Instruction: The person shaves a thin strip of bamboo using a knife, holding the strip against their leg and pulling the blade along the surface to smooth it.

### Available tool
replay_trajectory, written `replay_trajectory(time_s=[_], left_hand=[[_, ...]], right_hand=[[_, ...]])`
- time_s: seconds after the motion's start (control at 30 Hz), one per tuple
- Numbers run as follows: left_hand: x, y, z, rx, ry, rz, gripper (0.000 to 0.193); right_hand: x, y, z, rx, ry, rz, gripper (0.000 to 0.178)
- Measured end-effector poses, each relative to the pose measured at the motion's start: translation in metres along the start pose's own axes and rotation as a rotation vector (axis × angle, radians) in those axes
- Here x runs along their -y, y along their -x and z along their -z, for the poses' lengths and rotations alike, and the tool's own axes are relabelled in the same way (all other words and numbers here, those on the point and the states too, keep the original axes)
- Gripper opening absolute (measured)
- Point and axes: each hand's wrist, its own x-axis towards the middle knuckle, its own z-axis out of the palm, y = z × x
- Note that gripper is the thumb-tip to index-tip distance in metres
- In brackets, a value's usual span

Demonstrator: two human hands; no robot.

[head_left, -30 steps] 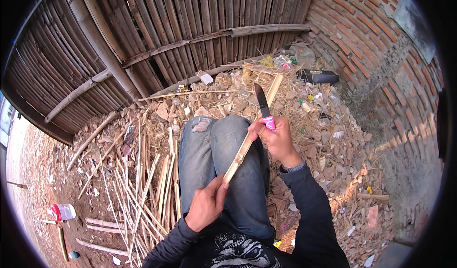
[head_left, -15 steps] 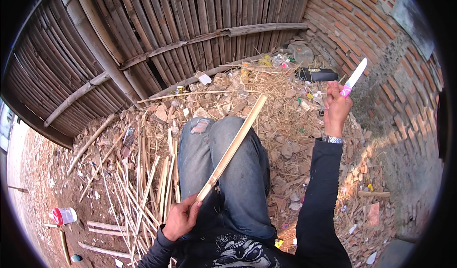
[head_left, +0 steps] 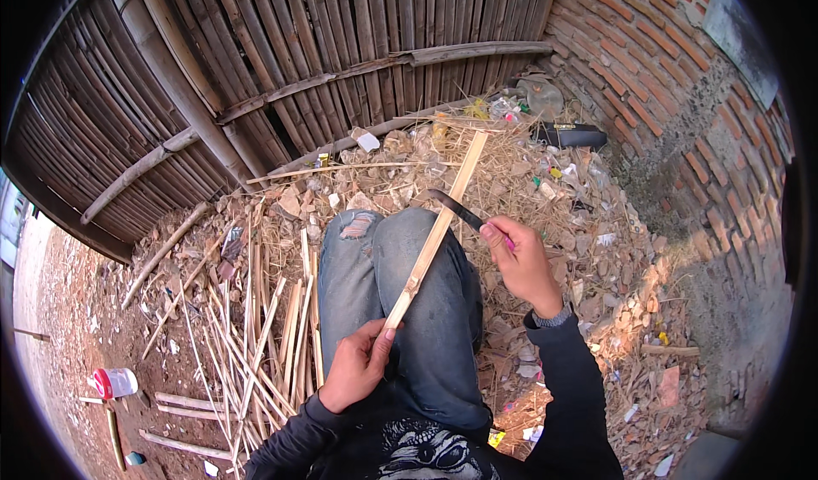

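Note:
My left hand grips the near end of a split bamboo strip, which slants up and away to the right over my jeans-clad knees. In my right hand is a knife with a pink handle. Its blade looks dark from this angle and crosses the strip past its middle, the tip reaching over to the left side. Whether the edge bites into the bamboo I cannot tell.
Many split bamboo strips lie heaped to my left. Beyond them is a clear cup with a red lid. A bamboo wall stands ahead, a brick wall to the right. Rubble, straw and a black object cover the ground between.
My right hand has come down and to the left, bringing the knife from the far right onto the strip. My left hand and the strip have shifted slightly right.

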Motion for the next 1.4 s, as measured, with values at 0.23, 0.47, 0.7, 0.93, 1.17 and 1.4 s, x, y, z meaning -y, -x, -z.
replay_trajectory(time_s=[0.23,0.47,0.7,0.93,1.17,1.4], left_hand=[[-0.002,-0.003,-0.001,-0.05,-0.172,-0.041,0.025],[-0.003,-0.009,-0.009,-0.028,-0.049,0.043,0.029],[0.001,-0.017,-0.011,0.03,0.139,0.108,0.029],[-0.003,-0.029,-0.01,0.102,0.254,0.106,0.028],[-0.003,-0.022,-0.018,-0.1,-0.181,-0.033,0.027],[-0.009,-0.023,-0.022,-0.15,-0.247,-0.066,0.027]], right_hand=[[-0.018,-0.036,-0.012,-0.146,0.085,0.081,0.041],[-0.022,-0.014,-0.048,-0.098,0.053,0.04,0.045],[-0.024,0.024,-0.062,0.076,-0.111,0.089,0.048],[-0.008,0.02,-0.046,0.183,-0.08,0.078,0.048],[-0.017,-0.046,-0.028,-0.221,0.102,0.057,0.051],[-0.014,-0.007,-0.052,-0.021,0.072,0.082,0.048]])
